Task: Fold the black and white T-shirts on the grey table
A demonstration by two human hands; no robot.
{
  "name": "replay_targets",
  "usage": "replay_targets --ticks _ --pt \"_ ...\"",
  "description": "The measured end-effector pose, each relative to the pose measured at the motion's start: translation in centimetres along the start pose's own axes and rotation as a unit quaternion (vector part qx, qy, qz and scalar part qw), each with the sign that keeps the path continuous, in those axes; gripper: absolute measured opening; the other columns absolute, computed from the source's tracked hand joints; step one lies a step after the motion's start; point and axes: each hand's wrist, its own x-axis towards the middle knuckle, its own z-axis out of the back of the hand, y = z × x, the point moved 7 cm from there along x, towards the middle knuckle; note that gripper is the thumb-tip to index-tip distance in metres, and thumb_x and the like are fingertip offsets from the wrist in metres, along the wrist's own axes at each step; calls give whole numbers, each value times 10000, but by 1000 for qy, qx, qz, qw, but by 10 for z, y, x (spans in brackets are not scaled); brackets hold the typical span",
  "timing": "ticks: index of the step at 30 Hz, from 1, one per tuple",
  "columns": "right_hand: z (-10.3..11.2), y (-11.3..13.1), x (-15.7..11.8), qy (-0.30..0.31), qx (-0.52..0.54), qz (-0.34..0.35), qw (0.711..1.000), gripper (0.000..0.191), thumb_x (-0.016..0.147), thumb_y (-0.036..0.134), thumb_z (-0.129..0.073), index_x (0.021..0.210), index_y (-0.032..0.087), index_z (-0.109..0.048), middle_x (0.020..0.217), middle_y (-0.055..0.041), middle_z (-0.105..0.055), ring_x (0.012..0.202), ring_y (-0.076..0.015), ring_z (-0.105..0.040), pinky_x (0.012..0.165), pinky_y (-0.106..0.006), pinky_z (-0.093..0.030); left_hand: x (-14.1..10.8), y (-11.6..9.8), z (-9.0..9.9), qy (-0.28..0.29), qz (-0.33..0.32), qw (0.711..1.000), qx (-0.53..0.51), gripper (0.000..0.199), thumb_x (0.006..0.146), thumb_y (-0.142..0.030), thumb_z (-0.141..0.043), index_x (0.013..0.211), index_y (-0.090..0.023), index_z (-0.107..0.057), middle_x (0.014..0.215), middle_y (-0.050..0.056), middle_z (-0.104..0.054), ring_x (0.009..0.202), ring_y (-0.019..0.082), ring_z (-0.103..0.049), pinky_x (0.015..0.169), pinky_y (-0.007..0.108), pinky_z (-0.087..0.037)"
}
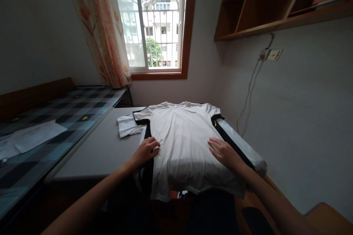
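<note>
A white T-shirt (182, 136) lies spread out, collar toward the window, its hem hanging over the near edge of the grey table (107, 147). Beneath it a black garment (230, 141) shows along both sides, and a white sleeve (128, 125) of another garment sticks out at the left. My left hand (147, 150) rests on the shirt's left edge, fingers slightly bent and apart. On the right part of the shirt lies my right hand (224, 151), fingers spread and fairly flat. Neither hand grips anything visible.
At the left is a bed (91, 99) with a checked cover and papers (33, 136). A curtain (107, 29) hangs beside the barred window. Wooden shelves (270, 22) and a socket (274, 55) with a cable are on the right wall. A wooden seat edge (328, 218) shows at lower right.
</note>
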Motion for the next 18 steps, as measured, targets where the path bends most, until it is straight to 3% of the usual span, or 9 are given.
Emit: replay_targets --ticks 5,12,15,18 --pt "23 -9 -31 -23 -17 24 999 310 913 319 -468 1081 190 -695 1126 -108 -692 1037 -238 -640 893 -398 -512 -17 -28 6 41 -44 997 -39 176 920 -248 -501 862 -197 -659 825 34 -631 797 155 -568 757 276 -454" --pt "38 -9 -68 -59 -28 46 997 279 932 332 -476 1068 208 -686 1081 -96 -682 1029 -231 -609 890 -387 -493 -40 -59 11 50 -89 995 -22 189 884 -272 -579 1047 -215 -654 1069 69 -638 973 193 -576 894 331 -462" --pt "43 3 -88 -107 -54 22 993 275 924 365 -498 1071 215 -676 1059 -114 -658 995 -251 -591 879 -413 -471 -52 -67 8 29 -105 994 9 349 838 -293 -642 1177 -223 -600 1140 80 -613 1050 222 -558 942 371 -455" --pt "42 18 -111 -151 -92 8 984 238 905 403 -544 943 210 -679 983 -124 -630 936 -266 -575 825 -418 -453 -65 -72 4 -13 -107 993 50 306 837 -294 -646 1129 -212 -602 1120 87 -602 1052 234 -550 938 394 -459"
